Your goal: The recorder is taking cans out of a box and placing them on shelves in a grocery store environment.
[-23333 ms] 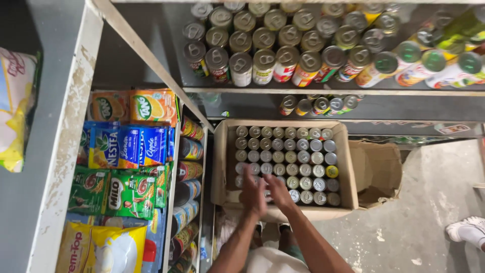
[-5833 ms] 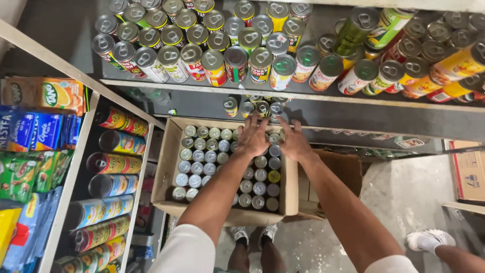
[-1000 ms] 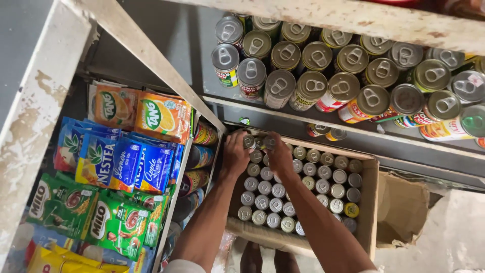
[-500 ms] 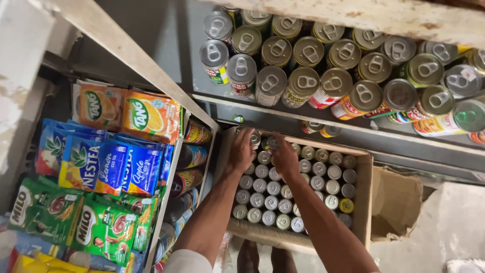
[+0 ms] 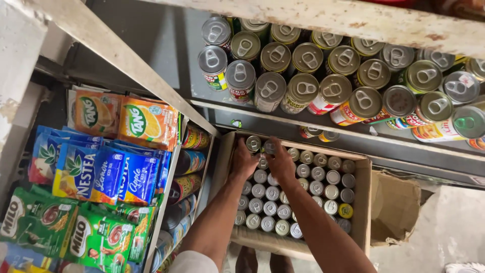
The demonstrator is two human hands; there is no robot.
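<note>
Both hands in cardboard box (image 5: pixel 365 202) of tins, centre of frame. Left hand (image 5: pixel 244 161) has fingers closed round a tin (image 5: pixel 253 143) at box's upper-left corner; right hand (image 5: pixel 281 163) grips the next tin (image 5: pixel 270 147) just beside it. Rest of box packed w/ upright tins. Upper shelf (image 5: pixel 202 98) holds rows of pull-tab cans (image 5: pixel 303 76); drink-mix sachets (image 5: pixel 101 151) at left.

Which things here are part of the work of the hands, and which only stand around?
In hand:
- left hand and right hand, each on a can
- cans in the cardboard box

Around:
- cans on the upper shelf
- orange drink sachets
- blue tea sachets
- green sachets
</note>
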